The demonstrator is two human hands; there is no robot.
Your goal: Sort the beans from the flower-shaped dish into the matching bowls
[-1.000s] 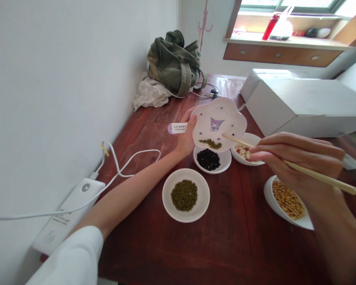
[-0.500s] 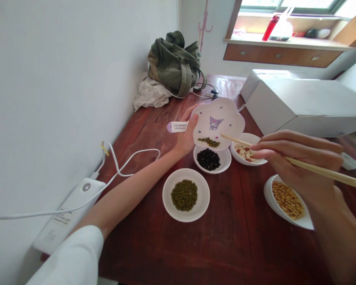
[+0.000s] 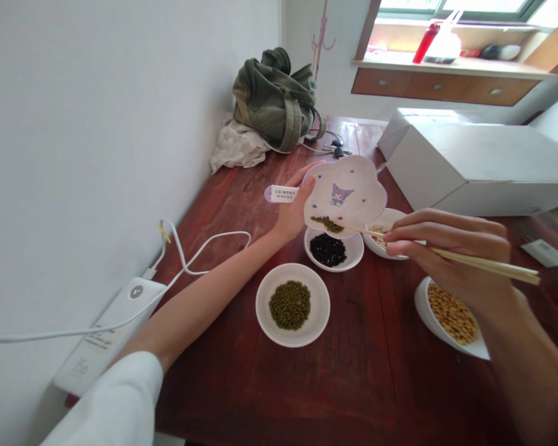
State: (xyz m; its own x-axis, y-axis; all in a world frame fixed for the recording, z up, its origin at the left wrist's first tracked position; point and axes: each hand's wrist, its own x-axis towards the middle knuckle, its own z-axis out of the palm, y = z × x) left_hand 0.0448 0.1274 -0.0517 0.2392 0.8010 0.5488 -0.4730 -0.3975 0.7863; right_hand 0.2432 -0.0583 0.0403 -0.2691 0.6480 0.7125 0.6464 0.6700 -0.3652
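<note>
My left hand (image 3: 294, 210) grips the left rim of a flower-shaped white plate (image 3: 358, 189) with a purple cartoon figure, tilted up over the table. A small heap of green beans (image 3: 326, 223) lies at the plate's lower edge. My right hand (image 3: 446, 248) holds wooden chopsticks (image 3: 483, 265), whose tips reach those green beans. Under the plate stands a white bowl of black beans (image 3: 328, 249). A bowl of green mung beans (image 3: 290, 304) sits nearer me.
A bowl of pale and red pieces (image 3: 390, 218) is partly hidden behind my right hand, and a bowl of yellow soybeans (image 3: 451, 316) lies below my wrist. A white power strip (image 3: 106, 331) with cable lies left, a green bag (image 3: 274, 99) far back, a white box (image 3: 474, 164) right.
My right hand moved left and the chopstick tips slid from the plate's right side to the green beans at its lower edge. The plate stayed tilted in my left hand.
</note>
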